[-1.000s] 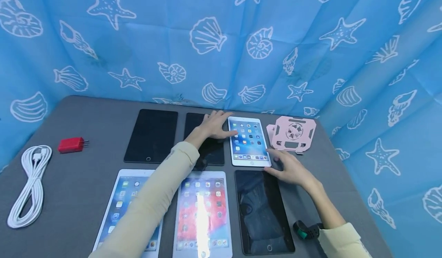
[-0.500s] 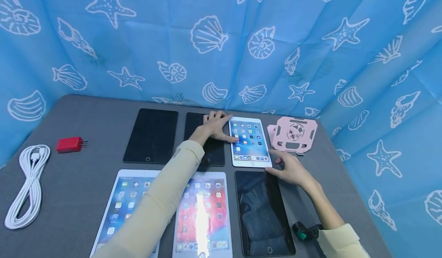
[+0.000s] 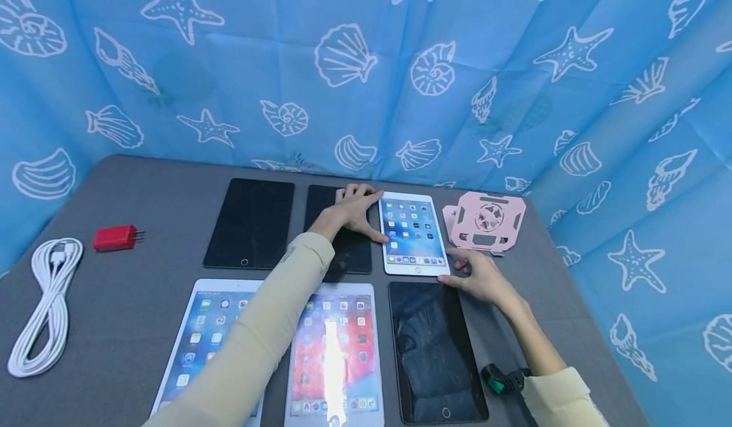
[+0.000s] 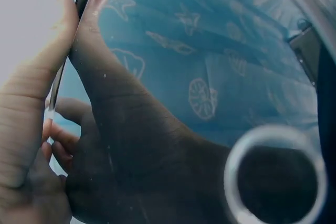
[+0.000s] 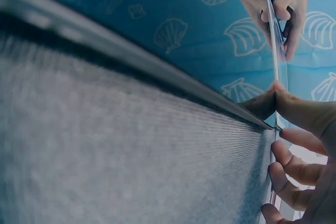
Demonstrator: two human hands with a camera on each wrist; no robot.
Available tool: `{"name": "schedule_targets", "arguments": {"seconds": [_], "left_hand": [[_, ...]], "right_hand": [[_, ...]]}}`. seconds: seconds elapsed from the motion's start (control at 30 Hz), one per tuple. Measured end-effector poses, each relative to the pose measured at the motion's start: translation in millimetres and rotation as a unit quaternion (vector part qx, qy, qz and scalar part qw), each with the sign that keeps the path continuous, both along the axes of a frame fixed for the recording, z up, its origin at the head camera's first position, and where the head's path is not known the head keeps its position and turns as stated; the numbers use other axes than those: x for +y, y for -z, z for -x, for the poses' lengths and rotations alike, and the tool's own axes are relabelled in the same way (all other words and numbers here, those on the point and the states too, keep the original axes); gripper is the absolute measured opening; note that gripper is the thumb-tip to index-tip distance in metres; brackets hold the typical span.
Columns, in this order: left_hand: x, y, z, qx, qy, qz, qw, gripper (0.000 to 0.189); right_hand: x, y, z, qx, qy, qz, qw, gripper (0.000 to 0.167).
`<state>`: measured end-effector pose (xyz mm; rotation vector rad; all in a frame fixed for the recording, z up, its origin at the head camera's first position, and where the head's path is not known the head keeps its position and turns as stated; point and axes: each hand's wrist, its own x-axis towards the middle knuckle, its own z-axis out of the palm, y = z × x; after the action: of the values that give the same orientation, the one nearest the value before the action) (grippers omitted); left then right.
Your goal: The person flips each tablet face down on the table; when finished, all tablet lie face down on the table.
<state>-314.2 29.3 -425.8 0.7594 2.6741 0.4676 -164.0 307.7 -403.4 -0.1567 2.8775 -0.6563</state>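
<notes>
A small white tablet with a lit home screen lies upright at the back right of the grey table. Along its left side is my left hand, the index fingertip right at the upper corner and the thumb tip at the edge lower down. Beneath that hand lies a dark tablet, partly covered; its glass fills much of the left wrist view, mirroring the hand. My right hand touches the white tablet's lower right corner, index finger at the side, thumb below. In the right wrist view this hand has loosely bent fingers.
Another dark tablet lies back left. In front are a lit white tablet, a reddish-screen tablet and a black tablet. A pink stand sits back right; a red plug and coiled white cable lie left.
The left thumb has drawn back slightly from the white tablet's screen to its left edge. Both hands otherwise stay almost in place.
</notes>
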Motion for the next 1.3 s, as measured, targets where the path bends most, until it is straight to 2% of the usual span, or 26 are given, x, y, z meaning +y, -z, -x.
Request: {"name": "schedule_targets", "arguments": {"seconds": [0.17, 0.37, 0.5, 0.6, 0.97, 1.13, 1.3], "left_hand": [[4.8, 4.8, 6.0, -0.008, -0.012, 0.011, 0.9998, 0.125], [6.1, 4.2, 6.2, -0.01, -0.021, 0.017, 0.9996, 0.128], [5.0, 3.6, 5.1, -0.009, -0.023, 0.016, 0.9996, 0.129], [5.1, 3.5, 4.1, -0.009, -0.024, 0.014, 0.9996, 0.129], [6.6, 3.6, 2.4, 0.002, -0.024, 0.008, 0.9997, 0.127], [5.5, 2.7, 2.4, 0.007, -0.02, 0.003, 0.9998, 0.127], [2.7, 2.6, -1.4, 0.021, -0.012, -0.005, 0.9997, 0.126]], "right_hand": [[0.6, 0.4, 1.4, -0.011, 0.001, -0.001, 0.9999, 0.068], [2.6, 3.0, 0.9, -0.001, -0.011, 0.01, 0.9999, 0.068], [3.7, 5.9, 1.1, 0.015, -0.035, 0.037, 0.9986, 0.065], [3.9, 7.7, 1.5, 0.02, -0.039, 0.062, 0.9971, 0.063], [2.5, 11.6, -1.0, 0.003, 0.038, 0.123, 0.9916, 0.067], [1.4, 9.8, -2.4, -0.01, 0.074, 0.17, 0.9826, 0.068], [2.1, 6.3, -5.6, -0.021, 0.095, 0.266, 0.959, 0.072]]}}
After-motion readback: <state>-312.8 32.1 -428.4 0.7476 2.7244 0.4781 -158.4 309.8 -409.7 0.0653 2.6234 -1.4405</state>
